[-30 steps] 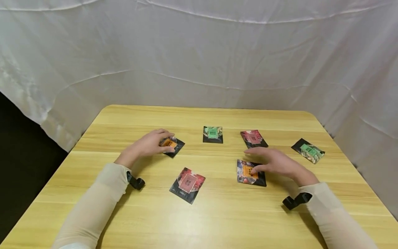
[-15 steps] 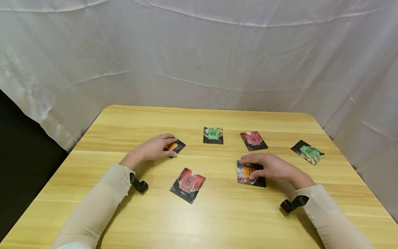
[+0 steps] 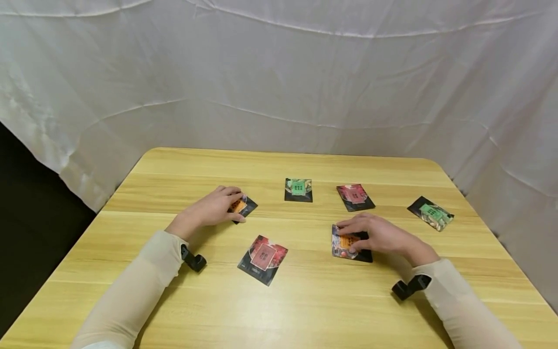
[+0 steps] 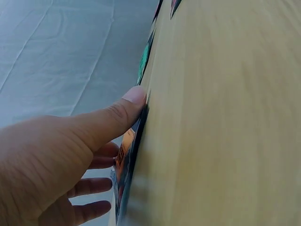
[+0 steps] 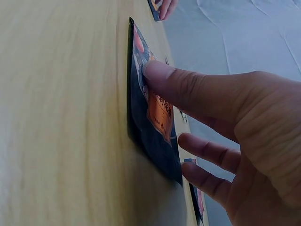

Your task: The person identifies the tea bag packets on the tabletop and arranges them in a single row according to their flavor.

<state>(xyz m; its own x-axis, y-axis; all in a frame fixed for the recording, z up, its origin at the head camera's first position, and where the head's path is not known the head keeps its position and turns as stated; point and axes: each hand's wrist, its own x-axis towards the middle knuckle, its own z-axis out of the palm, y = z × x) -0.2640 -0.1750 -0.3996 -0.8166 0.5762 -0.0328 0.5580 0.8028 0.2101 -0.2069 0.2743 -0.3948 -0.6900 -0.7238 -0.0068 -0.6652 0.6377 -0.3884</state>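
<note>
White cloth hangs behind a wooden table [image 3: 305, 300] in the head view, and six small dark packets lie spread across the top. At the far left, the left hand [image 3: 213, 209] lies over an orange-labelled packet [image 3: 242, 205], fingers curled along its far edge and thumb at its near edge, the packet flat on the wood. Nearer and to the right, the right hand [image 3: 377, 235] covers a second orange packet [image 3: 346, 242], fingers bent over its top edge and thumb on the label. A red packet [image 3: 263, 256] lies between the two arms, near the front. Along the far row sit a green packet [image 3: 298, 189], another red one [image 3: 355, 196] and, well to the right, a second green one [image 3: 431, 212]. Both forearms wear pale sleeves with a black clip at each wrist.

From the left wrist, the thumb [image 4: 127, 106] presses the edge of the orange-labelled packet [image 4: 126, 155] against the table [image 4: 221, 122], the other fingers reaching round its far side; the grip looks like a light pinch.

From the right wrist, the thumb [image 5: 169, 82] pushes down on the second orange packet [image 5: 157, 117], which lies flat on the table [image 5: 61, 117], while the remaining fingers curl loosely past its far edge.
</note>
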